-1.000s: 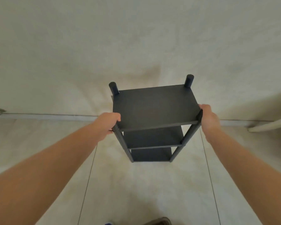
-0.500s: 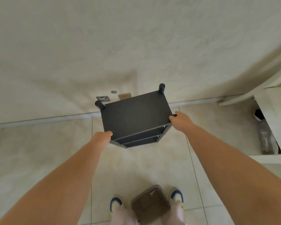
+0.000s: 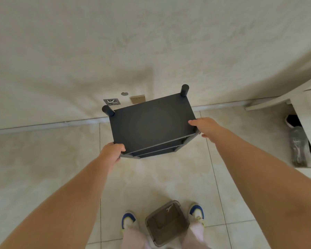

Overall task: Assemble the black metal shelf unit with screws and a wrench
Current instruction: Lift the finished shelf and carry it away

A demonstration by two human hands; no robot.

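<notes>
Since half a second earlier the black shelf unit (image 3: 152, 123) had kept much the same tilt and place in front of the wall (image 3: 151, 42), while the right hand (image 3: 206, 129) had loosened at the near right corner, its fingers now spread over the top panel's edge rather than wrapped round the post; whether that grip truly held the frame could not be told. The left hand (image 3: 111, 152) gripped the near left corner, fingers curled under the top panel and thumb on top. The unit stood between the two grips, above the tiled floor (image 3: 43, 168); its top panel was flat, dark and matte, with two round post ends rising at the far corners and lower shelves showing beneath the near edge. Behind the left grip a wall outlet (image 3: 111, 101) sat low on the wall. Below both grips, a brown box (image 3: 167, 223) lay between the person's shoes (image 3: 127, 219).
</notes>
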